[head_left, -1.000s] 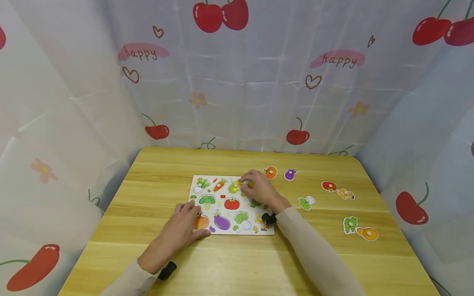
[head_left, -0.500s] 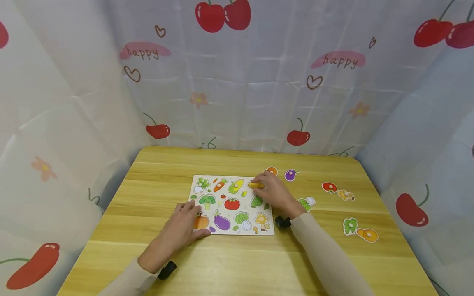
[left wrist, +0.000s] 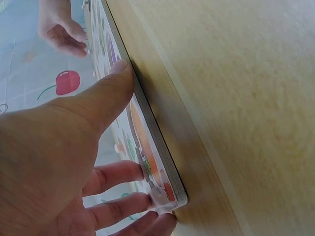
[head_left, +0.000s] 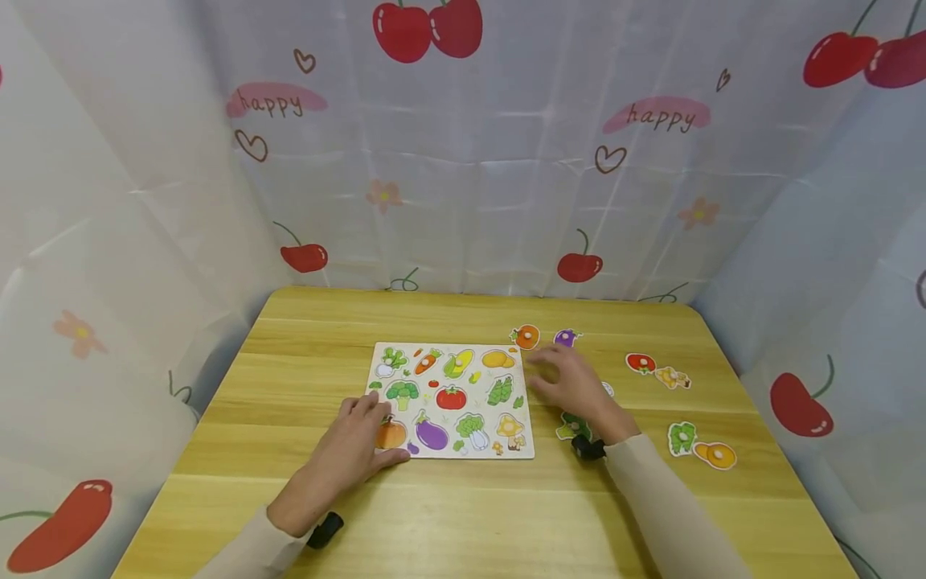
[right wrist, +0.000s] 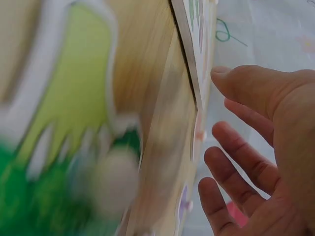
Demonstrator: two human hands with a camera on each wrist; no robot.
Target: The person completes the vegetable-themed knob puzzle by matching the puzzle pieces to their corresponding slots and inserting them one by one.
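Observation:
A flat vegetable puzzle board [head_left: 427, 408] lies on the table in the head view. Knobs show on its radish [head_left: 391, 362], carrot [head_left: 428, 362] and corn [head_left: 458, 363]. My left hand [head_left: 347, 442] grips the board's near-left corner. In the left wrist view the thumb [left wrist: 115, 81] lies over the near edge, and the fingers bend at the left side. My right hand [head_left: 579, 390] hovers just right of the board, fingers spread and holding nothing. Under its wrist lies a knobbed broccoli piece [head_left: 574, 427], large and blurred in the right wrist view.
Loose knobbed pieces lie right of and behind the board: a pumpkin [head_left: 526, 337], an eggplant [head_left: 566, 338], a tomato [head_left: 641, 363], mushrooms [head_left: 673, 377], a green vegetable [head_left: 682, 438] and a potato [head_left: 714, 456]. A white piece [head_left: 608, 389] is mostly hidden by the right hand. Printed curtains enclose the table.
My right hand has moved from the corn, across the potato picture, to the right off the board. The corn and potato pictures are now uncovered. My left hand has stayed put.

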